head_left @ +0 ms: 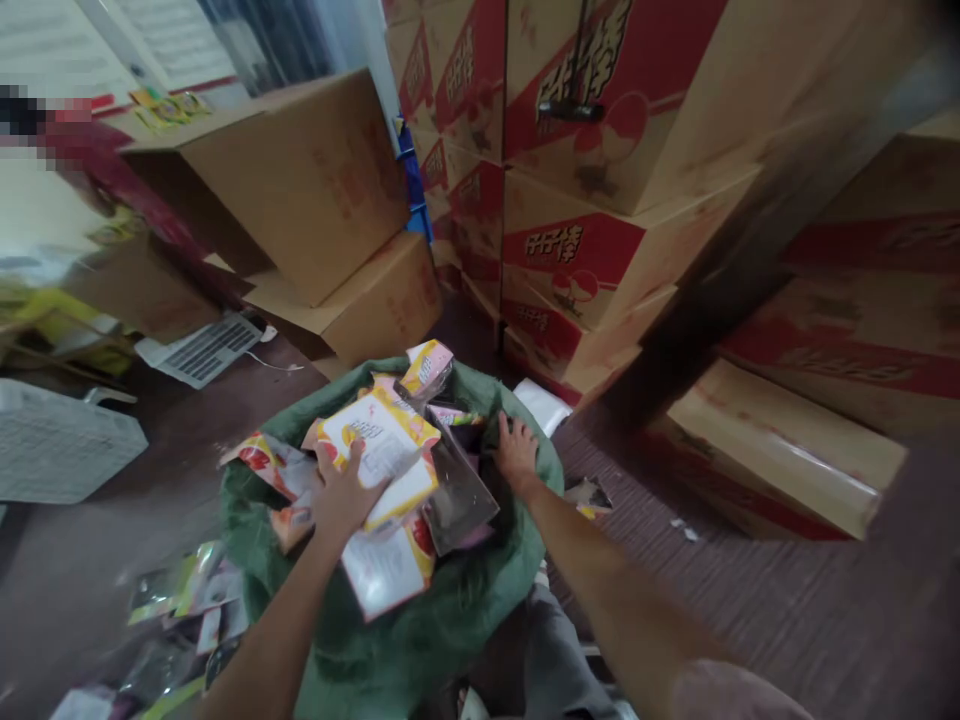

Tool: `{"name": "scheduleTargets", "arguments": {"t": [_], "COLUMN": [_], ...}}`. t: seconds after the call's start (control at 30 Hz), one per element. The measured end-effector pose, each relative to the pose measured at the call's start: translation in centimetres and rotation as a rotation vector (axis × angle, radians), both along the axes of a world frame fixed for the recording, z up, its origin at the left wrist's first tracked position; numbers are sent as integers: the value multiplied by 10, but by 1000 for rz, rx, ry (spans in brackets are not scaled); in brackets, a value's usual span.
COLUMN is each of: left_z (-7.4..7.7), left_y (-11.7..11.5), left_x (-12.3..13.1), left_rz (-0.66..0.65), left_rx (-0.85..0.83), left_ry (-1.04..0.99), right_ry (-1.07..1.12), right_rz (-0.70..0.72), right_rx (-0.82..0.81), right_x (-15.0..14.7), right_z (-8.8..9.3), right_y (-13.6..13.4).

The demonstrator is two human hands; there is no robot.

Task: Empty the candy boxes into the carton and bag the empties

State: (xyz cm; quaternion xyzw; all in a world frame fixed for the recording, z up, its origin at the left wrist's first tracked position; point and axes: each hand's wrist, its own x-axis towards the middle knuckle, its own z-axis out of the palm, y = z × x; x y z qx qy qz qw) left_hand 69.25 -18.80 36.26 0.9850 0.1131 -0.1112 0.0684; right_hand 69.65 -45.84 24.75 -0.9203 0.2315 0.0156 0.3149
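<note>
A green sack [352, 645] stands open in front of me, filled with printed packets and flattened cartons. My left hand [346, 492] lies with fingers spread on a white and yellow carton [390, 450] at the top of the pile. At the sack's right inner edge, my right hand [517, 450] rests with its fingers apart against the green cloth. Between the hands lies a clear plastic package [461, 490]. A white carton with a red picture [386, 570] sits lower in the pile, and an orange and white packet [270, 465] leans over the left rim.
Red and brown cartons [577, 260] are stacked ahead, and one carton [780, 450] lies on the floor at right. Brown boxes [300, 180] stand at upper left. Loose packets [191, 600] litter the floor left of the sack. A person [112, 180] is partly visible at far left.
</note>
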Motion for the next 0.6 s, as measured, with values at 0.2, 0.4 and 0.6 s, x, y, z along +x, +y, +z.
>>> {"name": "scheduleTargets", "arguments": {"t": [0.2,0.4,0.6], "left_z": [-18,-29,-38], "left_y": [-7,-31,1], "left_x": [-7,5,48], "left_rz": [-32,-16,23], "left_rx": [61,67,62], "left_ry": [-58,-7,147], "right_ry": [-16,-311,-385], "right_rz": [-21,26,339], "right_rx": [266,749,1028], "right_x": [51,63,3], "right_z": [12,101,180], "right_y": [-54,-17,-26]}}
